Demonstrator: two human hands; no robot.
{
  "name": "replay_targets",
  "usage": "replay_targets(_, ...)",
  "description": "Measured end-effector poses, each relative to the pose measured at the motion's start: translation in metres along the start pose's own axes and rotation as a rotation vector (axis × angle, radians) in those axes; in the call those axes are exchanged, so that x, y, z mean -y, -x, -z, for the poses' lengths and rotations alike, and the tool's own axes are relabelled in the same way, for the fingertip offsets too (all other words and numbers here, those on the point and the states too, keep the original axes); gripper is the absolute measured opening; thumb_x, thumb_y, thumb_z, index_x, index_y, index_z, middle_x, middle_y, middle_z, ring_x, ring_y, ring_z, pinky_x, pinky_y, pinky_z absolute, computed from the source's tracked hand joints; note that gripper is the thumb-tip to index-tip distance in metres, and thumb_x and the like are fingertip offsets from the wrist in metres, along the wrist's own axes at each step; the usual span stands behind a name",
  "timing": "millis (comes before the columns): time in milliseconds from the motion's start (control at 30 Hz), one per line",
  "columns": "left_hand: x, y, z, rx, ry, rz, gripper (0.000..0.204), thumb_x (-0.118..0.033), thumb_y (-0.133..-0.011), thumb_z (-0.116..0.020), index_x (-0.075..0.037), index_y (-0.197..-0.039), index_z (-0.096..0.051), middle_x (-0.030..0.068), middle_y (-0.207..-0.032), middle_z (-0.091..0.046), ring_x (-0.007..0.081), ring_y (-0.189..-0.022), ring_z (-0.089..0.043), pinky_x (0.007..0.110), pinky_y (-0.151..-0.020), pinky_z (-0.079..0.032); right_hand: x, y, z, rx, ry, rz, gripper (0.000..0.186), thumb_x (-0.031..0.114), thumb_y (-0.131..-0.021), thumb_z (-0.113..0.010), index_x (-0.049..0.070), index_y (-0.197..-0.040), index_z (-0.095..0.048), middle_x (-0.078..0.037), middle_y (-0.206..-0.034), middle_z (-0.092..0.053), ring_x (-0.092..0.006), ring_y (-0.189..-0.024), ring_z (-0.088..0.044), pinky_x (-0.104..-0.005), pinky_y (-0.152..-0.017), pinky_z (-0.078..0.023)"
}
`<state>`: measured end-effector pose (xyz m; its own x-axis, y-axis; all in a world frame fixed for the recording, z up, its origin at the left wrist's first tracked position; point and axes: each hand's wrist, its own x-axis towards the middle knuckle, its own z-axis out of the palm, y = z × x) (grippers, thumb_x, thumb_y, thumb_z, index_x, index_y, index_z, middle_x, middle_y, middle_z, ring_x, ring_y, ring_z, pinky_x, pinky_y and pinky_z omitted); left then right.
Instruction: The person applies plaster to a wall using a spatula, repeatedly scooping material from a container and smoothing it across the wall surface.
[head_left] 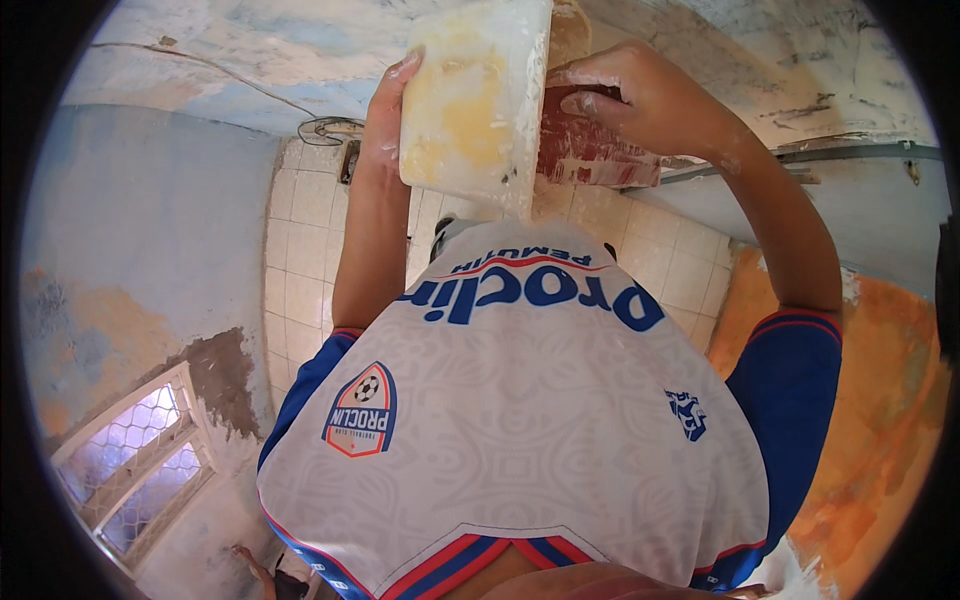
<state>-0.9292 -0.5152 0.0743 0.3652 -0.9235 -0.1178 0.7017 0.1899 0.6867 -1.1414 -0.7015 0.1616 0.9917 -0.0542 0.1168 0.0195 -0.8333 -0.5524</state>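
My left hand is closed on the left edge of a white plastic board or tub smeared with yellowish and white material, held upright at the top centre. My right hand has its fingers curled beside the board's right edge, above a dark red, plaster-smeared object; what the fingers hold is hidden. A tan, white-smeared item shows behind the board. Both hands have white residue on them.
Patchy plastered walls surround a tiled floor. A grilled window is at lower left, near another person's arm. A cable runs toward a small loop at upper left; an orange-painted patch is at right.
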Motion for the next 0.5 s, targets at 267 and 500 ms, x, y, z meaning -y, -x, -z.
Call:
replay_targets(267, -0.002, -0.008, 0.005, 0.050, -0.038, -0.041, 0.043, -0.032, -0.100, -0.054, 0.000, -0.129, -0.060, 0.0134, -0.118, -0.071, 0.0221, -0.099, -0.072, 0.036, -0.084, -0.061, 0.012, 0.002, 0.017, -0.154, -0.017, -0.017, 0.028, 0.005, -0.090, -0.063, 0.000, -0.117, -0.070, -0.020, -0.106, -0.073, -0.0344, -0.092, -0.069, -0.0390, -0.085, -0.054)
replay_targets(500, -0.003, -0.010, 0.000, 0.035, -0.094, -0.054, 0.042, -0.031, -0.101, -0.053, 0.000, -0.129, -0.060, 0.0129, -0.117, -0.071, 0.0215, -0.100, -0.072, 0.034, -0.085, -0.061, 0.014, 0.001, 0.013, -0.113, 0.131, 0.012, 0.029, 0.009, -0.089, -0.062, 0.004, -0.116, -0.072, -0.021, -0.102, -0.072, -0.0392, -0.093, -0.067, -0.0462, -0.085, -0.052)
